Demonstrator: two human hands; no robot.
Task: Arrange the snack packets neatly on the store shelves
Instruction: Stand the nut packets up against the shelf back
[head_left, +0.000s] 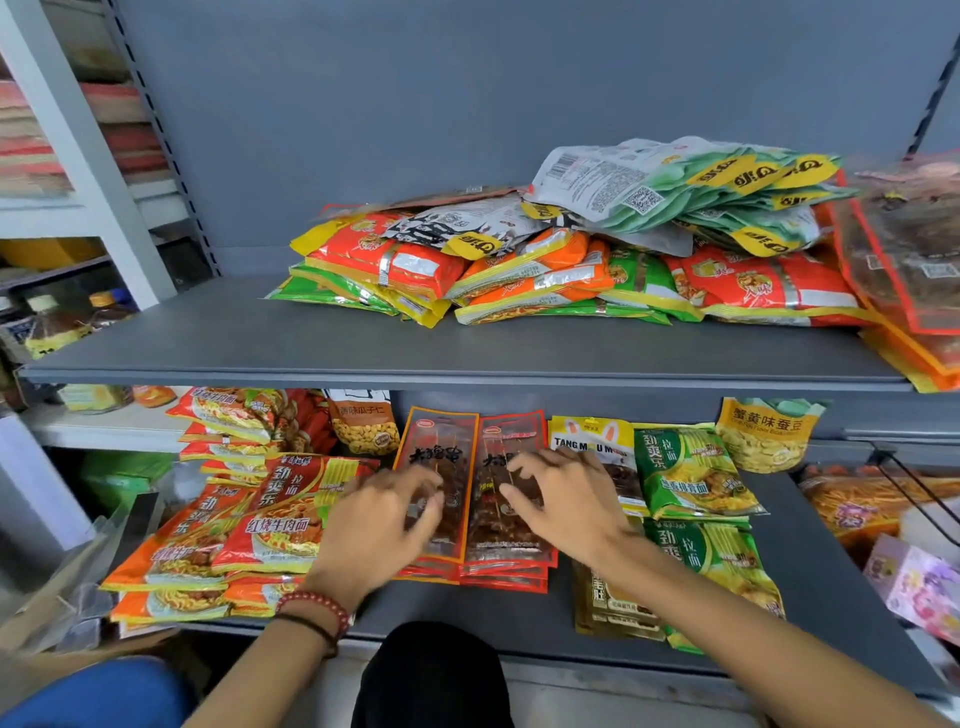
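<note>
Head view: left skewer stack (440, 447) and right skewer stack (493, 538) lie flat, side by side, mid lower shelf (831, 545). Long axes front-to-back, tops toward rear. Left hand (382, 519) rests on left stack, fingers spread and loosely bent. Right hand (563, 501) has fingertips on right stack. Neither grips. Red noodle packets (280, 519) crowd left, green noodle packets (691, 478) right.
</note>
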